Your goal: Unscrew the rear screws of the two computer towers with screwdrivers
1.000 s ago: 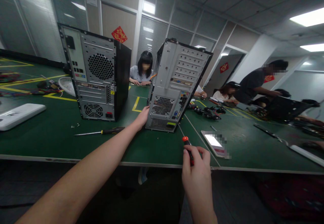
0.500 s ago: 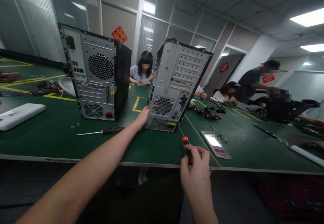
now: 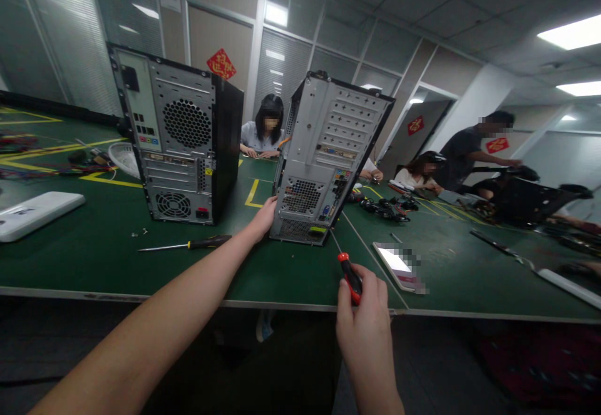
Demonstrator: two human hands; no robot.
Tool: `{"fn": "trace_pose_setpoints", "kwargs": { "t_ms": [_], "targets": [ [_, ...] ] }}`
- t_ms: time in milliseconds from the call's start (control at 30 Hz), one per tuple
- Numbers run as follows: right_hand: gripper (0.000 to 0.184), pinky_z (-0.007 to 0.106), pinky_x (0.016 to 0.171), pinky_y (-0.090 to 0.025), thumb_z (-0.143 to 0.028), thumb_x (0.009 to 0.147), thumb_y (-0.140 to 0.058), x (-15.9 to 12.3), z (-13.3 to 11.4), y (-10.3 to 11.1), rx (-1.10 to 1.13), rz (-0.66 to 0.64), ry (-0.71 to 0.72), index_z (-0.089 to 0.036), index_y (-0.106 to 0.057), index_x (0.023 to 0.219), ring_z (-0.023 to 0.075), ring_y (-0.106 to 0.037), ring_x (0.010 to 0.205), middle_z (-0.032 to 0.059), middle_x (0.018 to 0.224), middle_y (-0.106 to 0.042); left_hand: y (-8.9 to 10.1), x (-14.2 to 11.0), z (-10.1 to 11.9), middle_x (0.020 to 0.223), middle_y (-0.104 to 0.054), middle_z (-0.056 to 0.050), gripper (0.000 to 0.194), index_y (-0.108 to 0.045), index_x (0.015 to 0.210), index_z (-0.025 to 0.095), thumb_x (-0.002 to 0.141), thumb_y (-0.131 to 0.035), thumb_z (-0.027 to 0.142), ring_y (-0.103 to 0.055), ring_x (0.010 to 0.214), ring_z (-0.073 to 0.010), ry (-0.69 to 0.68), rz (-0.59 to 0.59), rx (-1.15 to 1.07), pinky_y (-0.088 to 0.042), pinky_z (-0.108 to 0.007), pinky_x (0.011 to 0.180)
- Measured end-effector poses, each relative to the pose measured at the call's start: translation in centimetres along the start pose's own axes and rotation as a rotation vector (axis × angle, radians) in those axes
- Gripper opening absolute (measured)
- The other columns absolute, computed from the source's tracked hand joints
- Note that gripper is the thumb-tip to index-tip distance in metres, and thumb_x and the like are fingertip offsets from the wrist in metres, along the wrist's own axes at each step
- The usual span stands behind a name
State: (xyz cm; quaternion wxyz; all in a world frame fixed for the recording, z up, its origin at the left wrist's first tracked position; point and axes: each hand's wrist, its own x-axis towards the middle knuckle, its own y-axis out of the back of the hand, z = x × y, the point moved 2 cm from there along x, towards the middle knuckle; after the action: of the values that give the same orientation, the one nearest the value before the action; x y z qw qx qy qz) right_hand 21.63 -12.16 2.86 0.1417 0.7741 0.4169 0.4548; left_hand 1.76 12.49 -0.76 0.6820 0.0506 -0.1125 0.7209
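Note:
A grey computer case (image 3: 307, 158) stands on the green table with its back panel towards me. My left hand (image 3: 267, 216) holds its lower left edge; the fingertips are hidden behind the case. My right hand (image 3: 366, 302) is closed around the red and black handle of a screwdriver (image 3: 350, 274). The thin shaft points up and left, its tip at the lower right corner of the back panel. To the left is a second computer case (image 3: 181, 139), upright. A black and yellow screwdriver (image 3: 188, 245) lies in front of it, near my left forearm.
A phone with a lit screen (image 3: 397, 266) lies right of my right hand. Small metal bits (image 3: 139, 232) and a white device (image 3: 42, 213) are at left. Black cables (image 3: 387, 207) lie behind. Several people sit or stand across the green table (image 3: 272, 277).
The fingers of my right hand have shifted back along the screwdriver handle, so more of it shows. My left hand and both cases stay where they were.

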Motion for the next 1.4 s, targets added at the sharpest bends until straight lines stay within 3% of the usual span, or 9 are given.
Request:
{"fn": "trace_pose_setpoints", "kwargs": {
  "t_ms": [300,567,733,967,1400],
  "targets": [
    [0.037,0.042,0.084,-0.05,-0.041,0.103,-0.039,0.17,0.38,0.14,-0.065,0.019,0.002,-0.02,-0.064,0.12,0.0278,-0.065,0.1,0.0128,0.113,-0.063,0.25,0.1,-0.15,0.146,-0.061,-0.01,0.05,-0.065,0.127,0.022,0.092,-0.05,0.055,-0.054,0.136,-0.0296,0.026,-0.013,0.012,-0.039,-0.042,0.114],
    [0.032,0.044,0.087,-0.052,-0.036,0.097,-0.048,0.05,0.4,-0.2,-0.024,0.056,0.001,-0.019,-0.066,0.119,0.0276,-0.06,0.103,0.0133,0.119,-0.047,0.39,0.01,-0.27,0.144,-0.063,-0.009,0.053,-0.065,0.129,0.024,0.092,-0.05,0.058,-0.055,0.135,-0.0299,0.031,-0.014,0.021,-0.04,-0.043,0.113],
    [0.033,0.045,0.086,-0.053,-0.028,0.094,-0.047,-0.03,0.5,-0.24,-0.025,0.026,-0.011,-0.019,-0.063,0.121,0.0277,-0.06,0.103,0.0129,0.119,-0.045,0.4,0.13,-0.42,0.145,-0.062,-0.009,0.053,-0.064,0.13,0.023,0.092,-0.049,0.057,-0.055,0.135,-0.0301,0.041,-0.023,0.03,-0.039,-0.043,0.114],
    [0.033,0.045,0.088,-0.053,-0.032,0.096,-0.046,-0.07,0.3,-0.06,-0.006,0.017,-0.019,-0.02,-0.061,0.123,0.0277,-0.061,0.104,0.0122,0.119,-0.048,0.15,-0.09,0.08,0.141,-0.065,-0.007,0.045,-0.067,0.124,0.022,0.093,-0.049,0.049,-0.055,0.134,-0.0286,-0.004,-0.001,0.037,-0.039,-0.042,0.115],
    [0.036,0.044,0.084,-0.052,-0.039,0.1,-0.043,0.11,0.11,0.14,-0.046,0.039,-0.04,-0.019,-0.062,0.122,0.0277,-0.064,0.099,0.0129,0.114,-0.056,0.35,0.64,-0.9,0.141,-0.065,-0.008,0.049,-0.068,0.123,0.023,0.091,-0.051,0.056,-0.056,0.134,-0.0309,0.01,-0.013,0.011,-0.04,-0.047,0.115]
  ]
}}
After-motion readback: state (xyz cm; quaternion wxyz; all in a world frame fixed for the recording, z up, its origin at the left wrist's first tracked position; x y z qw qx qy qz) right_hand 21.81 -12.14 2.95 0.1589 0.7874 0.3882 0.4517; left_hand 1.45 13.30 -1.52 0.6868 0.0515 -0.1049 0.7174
